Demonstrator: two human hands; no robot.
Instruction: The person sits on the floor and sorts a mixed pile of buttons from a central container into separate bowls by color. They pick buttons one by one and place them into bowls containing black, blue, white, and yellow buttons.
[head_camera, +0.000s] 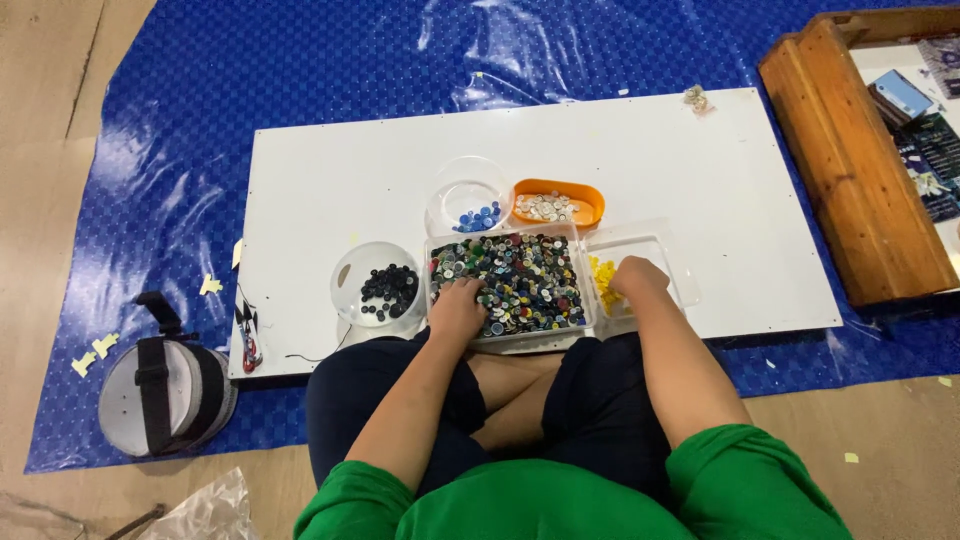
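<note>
A clear rectangular tray (505, 238) full of mixed coloured buttons sits on a white board (320, 180) in front of my crossed legs. My left hand (457, 308) rests palm down on the buttons at the tray's near left corner, fingers curled into the pile. My right hand (637, 276) reaches into a clear container (665, 252) to the right that holds yellow buttons (603, 280); the fingers are bent down over them. Whether either hand pinches a button is hidden.
A clear bowl of black buttons (388, 288) stands left of the tray, a clear bowl with blue buttons (478, 216) behind it, and an orange dish of white buttons (556, 204) beside that. A blue tarp (200, 90) lies underneath. A wooden tray (850, 170) is at right, a strapped round case (165, 392) at left.
</note>
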